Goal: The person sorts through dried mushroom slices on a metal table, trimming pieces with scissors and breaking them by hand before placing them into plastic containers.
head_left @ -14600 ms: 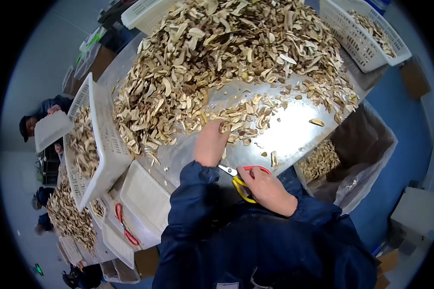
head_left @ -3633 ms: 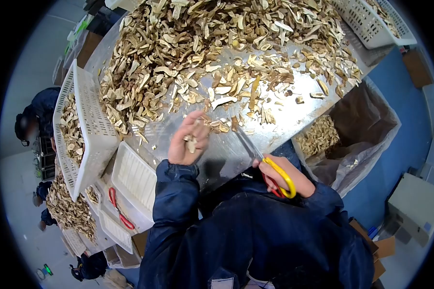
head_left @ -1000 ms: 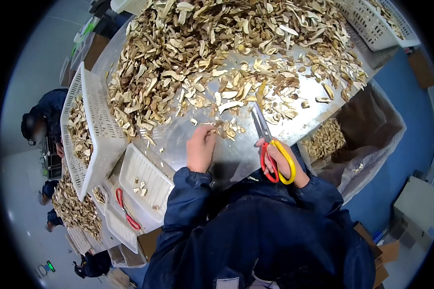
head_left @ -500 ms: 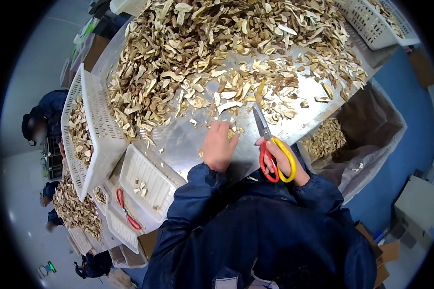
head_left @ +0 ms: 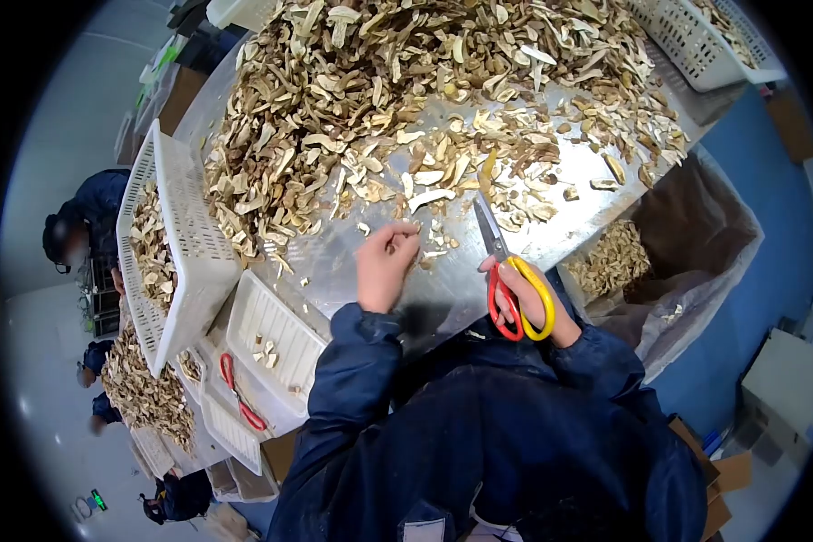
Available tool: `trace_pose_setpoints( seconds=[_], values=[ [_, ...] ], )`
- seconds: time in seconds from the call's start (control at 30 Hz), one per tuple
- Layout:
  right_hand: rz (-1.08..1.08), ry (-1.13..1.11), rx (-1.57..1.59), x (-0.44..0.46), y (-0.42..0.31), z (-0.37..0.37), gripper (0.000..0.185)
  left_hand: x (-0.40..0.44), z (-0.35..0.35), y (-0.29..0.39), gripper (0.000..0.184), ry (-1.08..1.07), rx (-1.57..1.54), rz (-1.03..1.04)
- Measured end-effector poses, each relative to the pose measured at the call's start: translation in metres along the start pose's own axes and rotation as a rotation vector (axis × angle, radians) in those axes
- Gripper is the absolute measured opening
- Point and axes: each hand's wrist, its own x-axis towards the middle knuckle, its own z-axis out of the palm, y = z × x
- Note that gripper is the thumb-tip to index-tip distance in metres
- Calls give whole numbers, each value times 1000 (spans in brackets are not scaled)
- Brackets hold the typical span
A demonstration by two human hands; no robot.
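Head view: a metal table (head_left: pixel 330 275) spreads before me, and it is the largest thing here. On its far part lies a big heap of sliced mushrooms (head_left: pixel 334 117), brown and cream in colour. At my right, below the table edge, a box with a plastic liner (head_left: pixel 732 248) holds more of such slices. At my left a white perforated basket (head_left: pixel 194 262) stands tilted, with slices inside, and near its lower side there is a shallow white tray (head_left: pixel 275 316), in which a few small pale pieces (head_left: pixel 266 354) lie.

My right hand (head_left: pixel 531 303) grasps the large scissors (head_left: pixel 499 246) by their handles, one red and one yellow. Their blades point away from me, over the table, and the tips are close to a yellowish slice (head_left: pixel 489 168).

My left hand (head_left: pixel 385 271) is above the table, to the left of these scissors and apart from them. Its fingers are bent toward the thumb — whether a piece is pinched there, I cannot tell. A smaller pair of red-handled scissors (head_left: pixel 237 393) lies beside the tray. The smallest things are the crumbs (head_left: pixel 438 238) — they are scattered just beside my left fingers.
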Motion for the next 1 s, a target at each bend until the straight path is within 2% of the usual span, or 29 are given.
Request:
trace_pose_setpoints(
  seconds=[0.03,0.13,0.17,0.27,0.3,0.4,0.43,0.53,0.57,0.67,0.7,0.8,0.83,0.93,0.97,1.0],
  values=[
    [6,8,-4,0,-1,0,36,1,11,10,9,154,223,109],
    [17,10,-12,0,-4,3,37,13,19,6,14,218,494,418],
    [15,8,-6,0,-3,2,37,13,12,5,9,147,419,342],
    [25,1,-39,-1,-6,3,35,8,-16,8,9,-13,-425,-207],
    [32,-5,-61,-1,-7,3,34,10,-32,2,7,-168,-905,-160],
    [18,-10,-58,0,-4,2,34,8,-33,-2,6,47,-1531,-263],
    [17,-14,-59,0,-3,2,35,9,-30,20,4,157,-1502,-353],
    [11,-8,-40,0,-1,-1,35,40,-35,-28,5,-307,-1412,-199],
    [12,-2,-19,0,-1,0,36,53,-38,-29,10,-493,-1221,-142],
    [15,6,-3,-1,-5,3,38,48,6,29,14,21,67,152],
    [17,6,-4,-1,-5,3,38,52,14,28,16,88,189,337],
    [21,13,-5,-1,-4,2,38,63,20,23,18,104,568,598],
    [23,16,-10,-1,-4,3,38,61,18,26,17,39,589,533],
    [20,15,-13,0,-3,1,38,52,1,41,12,-298,-97,-72],
    [15,15,-10,0,-2,1,38,54,-11,29,14,-373,-399,-187],
    [16,19,-12,0,-2,1,38,53,-17,20,16,-425,-646,-152]
  ],
)
